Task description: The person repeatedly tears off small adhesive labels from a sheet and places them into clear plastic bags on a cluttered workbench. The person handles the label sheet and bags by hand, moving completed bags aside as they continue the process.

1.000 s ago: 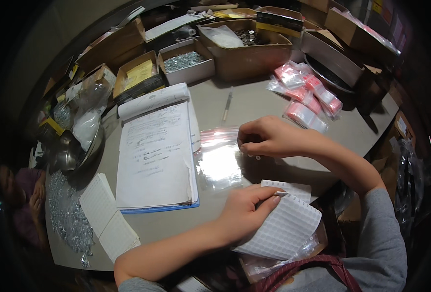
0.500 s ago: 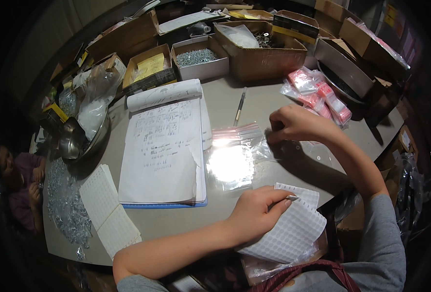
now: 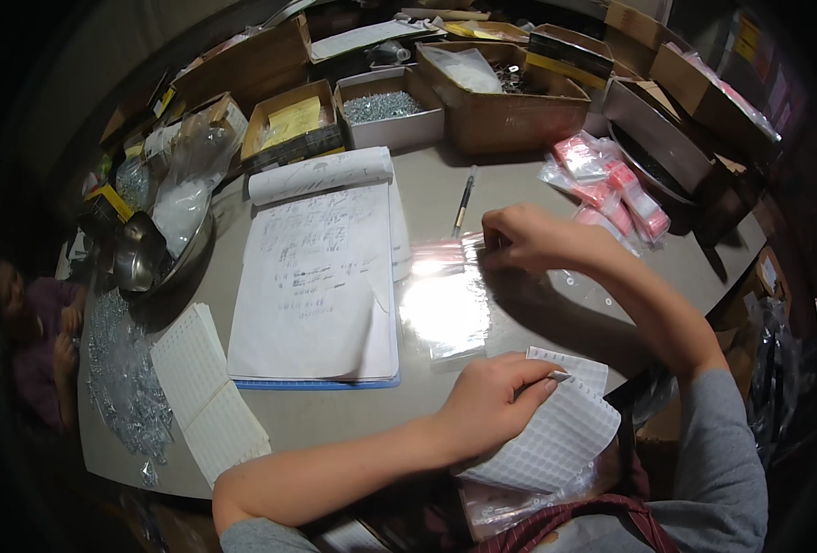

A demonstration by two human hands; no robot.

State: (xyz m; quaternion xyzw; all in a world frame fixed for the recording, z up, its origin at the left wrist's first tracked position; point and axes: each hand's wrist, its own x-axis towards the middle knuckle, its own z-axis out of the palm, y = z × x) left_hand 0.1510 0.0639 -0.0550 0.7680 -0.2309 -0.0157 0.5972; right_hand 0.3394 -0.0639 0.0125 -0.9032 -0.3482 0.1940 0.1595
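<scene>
My left hand [image 3: 493, 398] is closed with the thumb pressed on the folded top edge of a sheet of round white stickers [image 3: 556, 438], which hangs over the table's near edge. My right hand [image 3: 519, 240] is pinched at the upper right corner of a clear zip bag [image 3: 445, 309] with red lines along its top. Strong glare covers the bag's middle, and the fingertips are partly hidden. More clear plastic with small rings [image 3: 496, 516] lies below the sticker sheet, near my lap.
A written notepad [image 3: 311, 276] lies left of the bag, with a pen [image 3: 464, 198] beyond. Bundled red-and-clear bags [image 3: 606, 184] sit at right. Boxes of small metal parts [image 3: 390, 127] line the back. A metal bowl [image 3: 192, 263] and bagged hardware [image 3: 123, 378] are left; another person [image 3: 49, 341] sits there.
My right hand has moved left and slightly up, in over the bag's corner. My left hand keeps its pinch on the sticker sheet. The whole view has shifted a little.
</scene>
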